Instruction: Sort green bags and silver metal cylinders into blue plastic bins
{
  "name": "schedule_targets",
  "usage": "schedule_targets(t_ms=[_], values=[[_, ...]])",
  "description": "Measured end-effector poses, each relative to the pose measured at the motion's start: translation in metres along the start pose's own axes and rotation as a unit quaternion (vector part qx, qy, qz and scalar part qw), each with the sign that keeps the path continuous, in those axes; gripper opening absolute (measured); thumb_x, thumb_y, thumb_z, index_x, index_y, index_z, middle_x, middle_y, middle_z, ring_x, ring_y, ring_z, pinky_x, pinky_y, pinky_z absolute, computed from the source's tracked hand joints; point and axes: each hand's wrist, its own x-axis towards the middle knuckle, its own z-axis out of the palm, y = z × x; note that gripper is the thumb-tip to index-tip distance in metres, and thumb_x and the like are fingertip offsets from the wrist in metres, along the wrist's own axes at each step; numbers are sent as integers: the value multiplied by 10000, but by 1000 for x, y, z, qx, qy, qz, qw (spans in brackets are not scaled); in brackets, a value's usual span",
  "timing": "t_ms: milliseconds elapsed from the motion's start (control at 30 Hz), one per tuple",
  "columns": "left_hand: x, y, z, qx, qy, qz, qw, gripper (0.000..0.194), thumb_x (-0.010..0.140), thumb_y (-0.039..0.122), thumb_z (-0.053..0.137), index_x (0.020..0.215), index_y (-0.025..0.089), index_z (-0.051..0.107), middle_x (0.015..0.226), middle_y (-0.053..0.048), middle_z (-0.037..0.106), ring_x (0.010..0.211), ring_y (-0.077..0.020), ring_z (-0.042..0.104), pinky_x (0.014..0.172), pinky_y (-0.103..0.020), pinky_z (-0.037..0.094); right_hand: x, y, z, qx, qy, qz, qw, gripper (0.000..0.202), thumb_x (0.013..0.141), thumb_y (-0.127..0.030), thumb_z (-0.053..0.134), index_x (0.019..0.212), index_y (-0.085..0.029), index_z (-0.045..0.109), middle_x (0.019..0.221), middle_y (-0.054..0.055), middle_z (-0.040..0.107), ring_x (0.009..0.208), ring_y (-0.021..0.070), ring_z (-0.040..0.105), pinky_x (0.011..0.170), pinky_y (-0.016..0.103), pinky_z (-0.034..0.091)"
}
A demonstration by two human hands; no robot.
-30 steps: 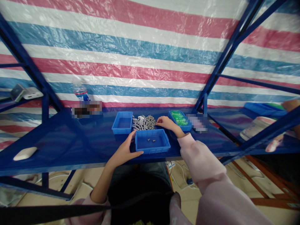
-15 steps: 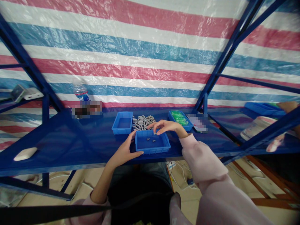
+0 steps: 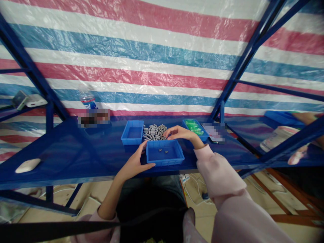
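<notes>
My left hand (image 3: 134,162) grips the left side of a blue plastic bin (image 3: 165,161) near the table's front edge, with the thumb along its front and the fingers at its left end. Two small metal screws (image 3: 166,152) lie inside it. My right hand (image 3: 181,132) is just beyond the bin's back rim, its bent fingers close together at the right side of a pile of small metal cylinders (image 3: 153,132). The fingertips partly hide what is between them; I cannot make it out.
Another blue bin (image 3: 132,134) stands left of the pile. At the right is a blue bin with green packets (image 3: 193,127). A bottle (image 3: 87,98) stands at the back left, a white mouse (image 3: 27,165) at the front left. Blue frame posts (image 3: 220,104) rise from the table; another person's arm shows far right.
My right hand has moved back from above the near bin, where it pinched a small metal piece, to the pile. My left hand stays on the bin.
</notes>
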Motion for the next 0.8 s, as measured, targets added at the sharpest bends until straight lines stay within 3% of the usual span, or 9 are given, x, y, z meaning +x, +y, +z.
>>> schedule_targets(t_ms=[200,367,633,800], values=[[0,-1,0,2,-1,3,1000,953,745,456,726,1490,247,170,1516,-122,329,1354,-310,390,1121,-469,344,2,22,-12,-127,82,72,986,307,624,-320,766,872,-150,702,780,8,679,676,125,599,638,251,477],[0,-1,0,2,1,6,1000,945,751,453,722,1491,249,171,1515,-116,334,1361,-308,380,1126,-464,337,2,32,-17,-125,48,158,978,317,638,-279,732,930,-177,663,636,-49,606,461,73,504,420,192,375],[0,1,0,-1,-4,-2,1000,951,751,449,723,1491,254,160,1511,-114,338,1347,-306,399,1122,-468,342,0,28,-17,-108,-37,189,975,274,716,-336,673,910,-144,666,545,-33,597,441,89,551,398,172,412],[0,2,0,-1,-5,-3,1000,947,753,446,722,1490,251,162,1512,-115,333,1352,-305,389,1126,-470,337,-1,28,-17,-97,-35,202,974,292,726,-364,682,930,-155,682,580,-17,633,433,90,568,416,178,443]])
